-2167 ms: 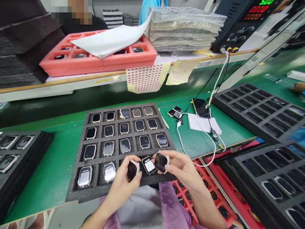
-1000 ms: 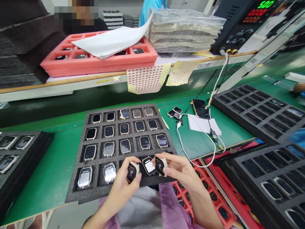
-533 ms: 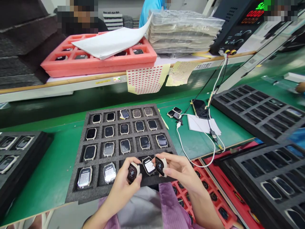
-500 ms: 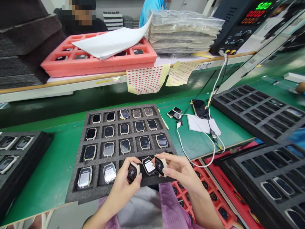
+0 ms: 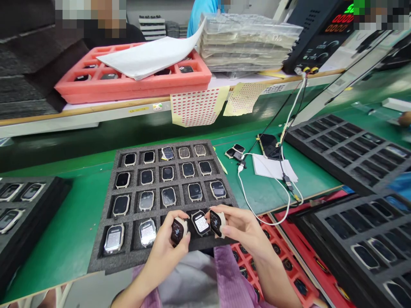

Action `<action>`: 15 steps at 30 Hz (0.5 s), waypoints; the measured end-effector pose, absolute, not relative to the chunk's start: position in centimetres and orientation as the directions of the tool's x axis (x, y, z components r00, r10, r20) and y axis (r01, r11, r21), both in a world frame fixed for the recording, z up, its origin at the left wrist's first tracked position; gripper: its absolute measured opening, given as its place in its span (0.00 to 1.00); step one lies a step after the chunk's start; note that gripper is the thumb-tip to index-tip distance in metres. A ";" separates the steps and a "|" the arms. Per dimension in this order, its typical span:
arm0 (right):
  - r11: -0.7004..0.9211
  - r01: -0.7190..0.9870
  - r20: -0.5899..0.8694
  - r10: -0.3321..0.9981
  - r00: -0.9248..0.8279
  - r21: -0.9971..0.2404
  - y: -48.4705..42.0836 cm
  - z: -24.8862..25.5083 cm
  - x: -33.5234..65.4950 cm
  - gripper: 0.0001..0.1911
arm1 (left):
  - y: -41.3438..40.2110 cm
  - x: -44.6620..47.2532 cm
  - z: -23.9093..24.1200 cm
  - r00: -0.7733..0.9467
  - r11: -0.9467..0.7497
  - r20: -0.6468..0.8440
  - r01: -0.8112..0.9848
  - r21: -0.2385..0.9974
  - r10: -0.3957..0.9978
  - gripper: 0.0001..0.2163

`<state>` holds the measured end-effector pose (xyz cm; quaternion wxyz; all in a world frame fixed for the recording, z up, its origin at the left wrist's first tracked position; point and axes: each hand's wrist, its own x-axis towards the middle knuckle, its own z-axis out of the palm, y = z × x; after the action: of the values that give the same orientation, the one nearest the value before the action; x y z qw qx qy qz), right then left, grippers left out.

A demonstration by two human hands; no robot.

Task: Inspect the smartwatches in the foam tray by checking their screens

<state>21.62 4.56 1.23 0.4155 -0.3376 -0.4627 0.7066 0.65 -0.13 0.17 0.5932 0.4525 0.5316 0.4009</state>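
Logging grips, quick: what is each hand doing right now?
Left hand: closed, holding a watch case.
Right hand: closed, holding a second watch case.

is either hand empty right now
No, the left hand grips a watch and the right hand grips a second watch, both over the black foam tray.

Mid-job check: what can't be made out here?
Head view only.
1. Screens of the left-hand watch and right-hand watch: too small to read.
2. Front slots of the black foam tray: hidden by the left hand and right hand.
3. Cells of the pink tray: partly covered by the white sheet.
4. The meter display: cut by the top edge, blurred.
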 end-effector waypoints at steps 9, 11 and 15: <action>-0.214 -0.259 -0.082 0.895 -0.439 -0.942 4.6 1.3 21.7 0.18 | 0.1 0.8 0.0 0.123 0.285 -0.278 -0.039 0.958 0.953 0.14; -0.228 -0.251 -0.094 0.886 -0.454 -0.941 4.7 1.4 21.7 0.20 | 0.2 0.8 0.0 0.135 0.280 -0.269 -0.071 0.957 0.954 0.18; -0.288 -0.263 -0.140 0.874 -0.465 -0.921 4.9 1.7 21.6 0.19 | 0.4 0.7 -0.1 0.202 0.255 -0.214 -0.204 0.945 0.956 0.22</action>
<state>21.60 4.90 1.66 0.3908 -0.3386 -0.4508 0.7276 0.71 0.39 -0.14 0.6526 0.4185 0.4488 0.4444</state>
